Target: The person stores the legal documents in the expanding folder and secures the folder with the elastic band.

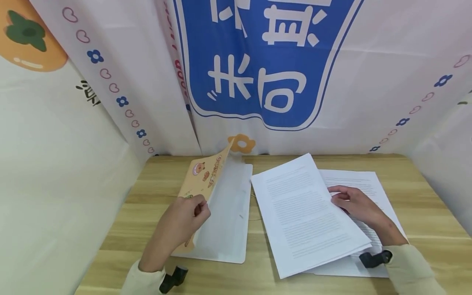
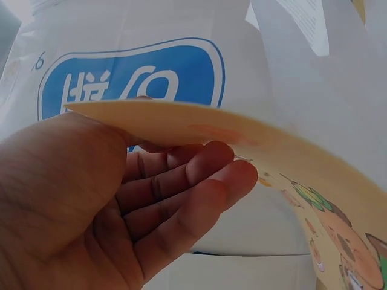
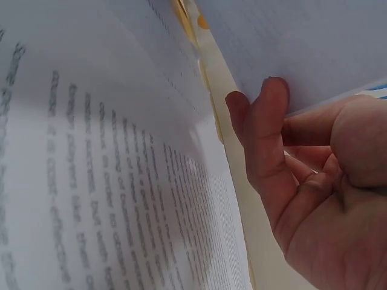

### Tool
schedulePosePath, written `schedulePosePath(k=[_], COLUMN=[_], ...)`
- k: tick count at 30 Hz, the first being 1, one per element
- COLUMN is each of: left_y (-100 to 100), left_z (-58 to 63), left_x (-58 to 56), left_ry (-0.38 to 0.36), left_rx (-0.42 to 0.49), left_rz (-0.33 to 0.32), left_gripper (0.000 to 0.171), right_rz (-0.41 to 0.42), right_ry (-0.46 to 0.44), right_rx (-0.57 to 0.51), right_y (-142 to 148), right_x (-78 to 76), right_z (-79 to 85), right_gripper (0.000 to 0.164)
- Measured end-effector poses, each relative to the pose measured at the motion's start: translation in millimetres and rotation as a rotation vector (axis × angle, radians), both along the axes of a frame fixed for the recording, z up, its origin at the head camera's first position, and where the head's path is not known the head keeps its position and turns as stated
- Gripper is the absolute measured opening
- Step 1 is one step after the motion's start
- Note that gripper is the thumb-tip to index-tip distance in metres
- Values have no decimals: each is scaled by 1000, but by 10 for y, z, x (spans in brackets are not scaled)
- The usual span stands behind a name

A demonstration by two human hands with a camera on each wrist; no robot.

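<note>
A tan folder point(image 1: 199, 172) printed with cartoon animals lies at the left, its front cover raised over a white inside point(image 1: 230, 213). My left hand point(image 1: 186, 217) pinches the cover by its near edge; the left wrist view shows the cover point(image 2: 272, 136) bent between thumb and fingers. On the right, my right hand point(image 1: 357, 205) pinches the right edge of several printed sheets point(image 1: 306, 217), which slant up over another stack of printed paper point(image 1: 383, 190). In the right wrist view, the held sheets point(image 3: 308, 48) rise above the fingers, with a page of English text point(image 3: 121, 163) beside them.
Everything rests on a wood-grain table point(image 1: 424, 196). A thin cord point(image 1: 255, 219) lies between the folder and the papers. White printed cloth point(image 1: 368, 90) hangs behind the table and at both sides. Black wrist mounts point(image 1: 375, 259) sit on both sleeves.
</note>
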State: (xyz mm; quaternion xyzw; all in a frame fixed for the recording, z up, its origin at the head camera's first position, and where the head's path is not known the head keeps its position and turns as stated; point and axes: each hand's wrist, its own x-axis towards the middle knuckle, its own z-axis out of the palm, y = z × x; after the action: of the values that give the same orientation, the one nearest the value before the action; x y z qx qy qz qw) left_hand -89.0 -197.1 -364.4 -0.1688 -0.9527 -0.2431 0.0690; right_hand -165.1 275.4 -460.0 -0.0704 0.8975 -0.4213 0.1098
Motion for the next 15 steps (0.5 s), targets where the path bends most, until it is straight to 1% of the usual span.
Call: schedulePosePath(k=[5,8,11,15], left_y=[-61,-96,-114,-120], left_z=[-5,12,41,51], left_x=[-7,-2,-10,-27], left_ry=[-18,-29,-31,-29], left_rx=[44,57,66,79], left_rz=[-22,-18,-17,-18], left_gripper=[21,21,20,19], right_rz=[2,10,13,9], right_ry=[-38,-34,-27,-17], right_rx=[-1,5,-8,-15], right_y=[-81,-122,-153,-178], right_x=[-21,-51,-85,-114], right_z=[6,26,52,66], right_gripper=[43,43,43,42])
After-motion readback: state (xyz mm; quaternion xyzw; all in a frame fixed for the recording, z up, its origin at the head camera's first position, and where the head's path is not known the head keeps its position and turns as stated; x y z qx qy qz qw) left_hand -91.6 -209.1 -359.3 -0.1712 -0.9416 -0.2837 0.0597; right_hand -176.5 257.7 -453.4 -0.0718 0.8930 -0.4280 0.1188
